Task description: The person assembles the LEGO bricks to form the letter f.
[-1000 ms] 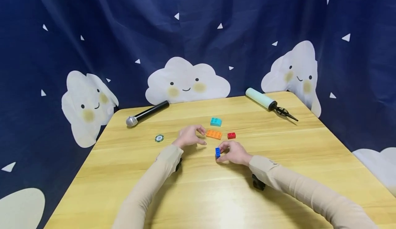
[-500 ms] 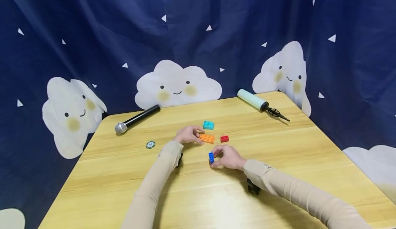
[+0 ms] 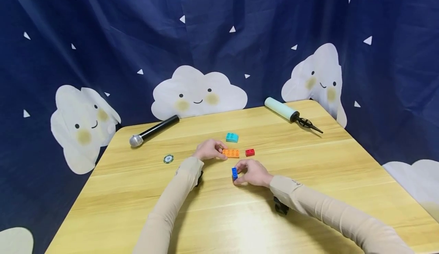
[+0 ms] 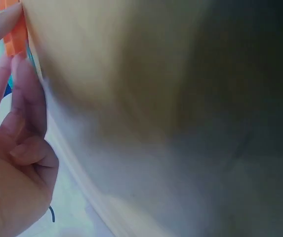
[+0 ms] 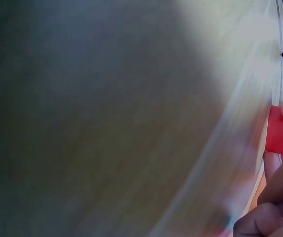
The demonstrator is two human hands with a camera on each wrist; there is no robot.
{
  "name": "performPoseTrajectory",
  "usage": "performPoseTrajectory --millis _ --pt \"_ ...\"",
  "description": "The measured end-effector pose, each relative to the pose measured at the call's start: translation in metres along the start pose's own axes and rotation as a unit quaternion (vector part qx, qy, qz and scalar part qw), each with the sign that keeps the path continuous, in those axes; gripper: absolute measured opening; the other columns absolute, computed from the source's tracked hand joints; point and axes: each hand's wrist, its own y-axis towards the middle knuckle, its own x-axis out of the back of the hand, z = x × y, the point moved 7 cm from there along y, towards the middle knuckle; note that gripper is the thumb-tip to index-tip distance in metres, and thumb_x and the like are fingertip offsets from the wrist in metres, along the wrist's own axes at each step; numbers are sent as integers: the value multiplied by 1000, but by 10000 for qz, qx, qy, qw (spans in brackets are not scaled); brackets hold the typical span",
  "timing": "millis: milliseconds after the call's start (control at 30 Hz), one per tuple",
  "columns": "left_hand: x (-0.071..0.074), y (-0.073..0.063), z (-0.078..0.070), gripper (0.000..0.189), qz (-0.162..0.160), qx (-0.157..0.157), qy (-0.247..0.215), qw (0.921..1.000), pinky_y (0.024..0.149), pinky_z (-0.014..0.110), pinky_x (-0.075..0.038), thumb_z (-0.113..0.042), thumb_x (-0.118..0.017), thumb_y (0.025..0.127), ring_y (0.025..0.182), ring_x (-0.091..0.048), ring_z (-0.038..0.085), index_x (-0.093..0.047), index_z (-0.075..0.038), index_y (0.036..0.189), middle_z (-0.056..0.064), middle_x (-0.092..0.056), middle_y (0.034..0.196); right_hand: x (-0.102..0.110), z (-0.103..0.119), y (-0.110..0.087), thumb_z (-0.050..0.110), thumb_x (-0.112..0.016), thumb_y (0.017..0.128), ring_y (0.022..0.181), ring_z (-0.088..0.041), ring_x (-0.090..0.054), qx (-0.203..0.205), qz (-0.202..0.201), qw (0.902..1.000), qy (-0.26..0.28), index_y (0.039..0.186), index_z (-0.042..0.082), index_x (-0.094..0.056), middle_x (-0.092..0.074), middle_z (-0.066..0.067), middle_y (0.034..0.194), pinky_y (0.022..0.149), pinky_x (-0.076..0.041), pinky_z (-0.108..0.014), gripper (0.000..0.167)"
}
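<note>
The left grip [image 3: 208, 149] pinches an orange eight-stud brick [image 3: 231, 153]; nearer the person than that, the right grip [image 3: 254, 173] clamps a blue brick [image 3: 234, 173] and adjoining red block [image 5: 278, 132].

A person's arms wear long beige sleeves, the left sleeve [image 3: 164, 212] and right sleeve [image 3: 329, 204] both softly creased. Each ends in a broad, paler cuff [image 3: 284, 186] with a small dark marking [image 3: 296, 183], too tiny to read. A compact black device [image 3: 281, 206] sits beneath each wrist. The left hand [image 3: 209, 150] and right hand [image 3: 255, 173] are bare.
</note>
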Motion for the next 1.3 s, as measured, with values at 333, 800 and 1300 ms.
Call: performPoseTrajectory --millis 333,800,1300 --pt "13 -17 -5 33 -428 -131 273 9986 70 28 -35 -39 -83 69 72 -53 7 -71 -28 98 -12 -64 79 0 3 -1 20 -87 65 97 -19 -63 -77 -72 9999 -116 88 17 -67 -67 6 88 95 -40 -48 30" --pt "20 -56 -19 32 -433 -471 10 9980 74 31 -35 -38 -84 67 80 -52 12 -70 -31 96 -12 -63 85 1 -4 5 23 -89 63 91 -17 -60 -275 -402 9986 223 100 10 -64 -67 1 93 90 -41 -41 46" --pt "0 -61 -37 33 -163 -849 -129 9962 77 31 -37 -35 -85 66 89 -58 21 -69 -28 94 -12 -68 95 3 -6 3 21 -86 68 103 -25 -62 -195 -424 9965 694 112 11 -64 -67 -3 110 87 -47 -40 50"
